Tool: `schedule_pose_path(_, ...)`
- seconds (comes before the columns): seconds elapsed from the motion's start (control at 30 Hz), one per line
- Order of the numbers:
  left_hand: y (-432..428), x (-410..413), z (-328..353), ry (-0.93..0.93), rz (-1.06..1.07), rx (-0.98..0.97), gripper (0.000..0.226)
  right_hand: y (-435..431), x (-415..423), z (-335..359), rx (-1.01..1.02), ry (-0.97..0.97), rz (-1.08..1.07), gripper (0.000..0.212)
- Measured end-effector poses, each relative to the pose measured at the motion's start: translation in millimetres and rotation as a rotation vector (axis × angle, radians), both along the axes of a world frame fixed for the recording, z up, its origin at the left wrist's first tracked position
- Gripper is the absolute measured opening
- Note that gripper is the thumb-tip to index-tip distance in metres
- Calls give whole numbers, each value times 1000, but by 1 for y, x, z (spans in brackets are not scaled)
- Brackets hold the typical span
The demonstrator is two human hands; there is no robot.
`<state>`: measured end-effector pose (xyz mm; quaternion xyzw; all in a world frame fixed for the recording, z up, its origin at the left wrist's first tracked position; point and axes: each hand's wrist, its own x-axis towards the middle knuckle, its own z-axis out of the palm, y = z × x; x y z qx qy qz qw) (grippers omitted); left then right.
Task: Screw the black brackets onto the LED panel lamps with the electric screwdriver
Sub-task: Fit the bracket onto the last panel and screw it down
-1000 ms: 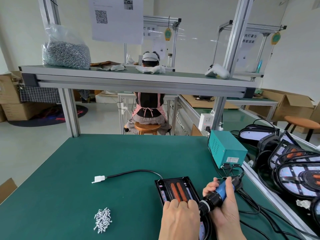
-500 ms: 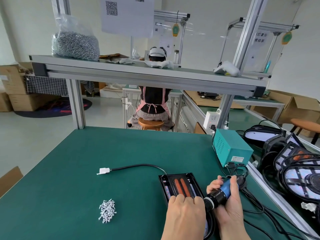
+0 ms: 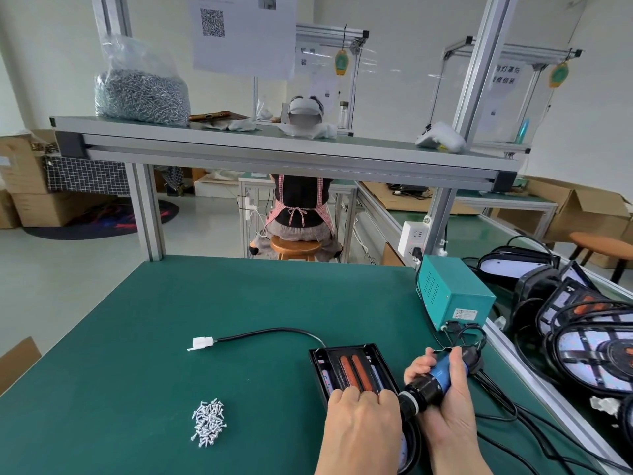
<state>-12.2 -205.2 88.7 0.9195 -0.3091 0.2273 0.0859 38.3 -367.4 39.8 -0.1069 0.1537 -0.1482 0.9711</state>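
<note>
Black-framed lamp (image 3: pixel 352 353), two orange strips (image 3: pixel 346 371)

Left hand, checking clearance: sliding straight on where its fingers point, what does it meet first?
Probably the orange strips on the LED panel lamp under the left hand, then its far rim; height is unclear.
</note>
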Motion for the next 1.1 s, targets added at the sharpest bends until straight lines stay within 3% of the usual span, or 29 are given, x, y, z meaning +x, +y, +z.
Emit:
schedule_pose_path(0.2,2,-1,-1,42,-30,24,31,-1,1,-3,-5,-15,-10,37)
schedule_pose_path(0.37,12,4,-5,232,-70,-92,41,-1,1,-3,16,-27,-13,38)
schedule_pose_path(0.47,27,17,-13,340,-31,-294,49,-1,2,-2,30,-31,-32,39)
schedule_pose_path(0.63,54,31,-25,611,213,-863,52,0,2,-1,14,-37,-35,39)
schedule_pose_path(0.8,49,39,-37,888,247,-821,75,0,3,-3,8,-47,-26,40)
schedule_pose_path(1.0,35,48,-36,942,228,-942,108,1,2,-2,27,-46,-39,42)
schedule_pose_path(1.1,33,51,-33,1001,202,-932,101,1,2,-2,18,-33,-39,41)
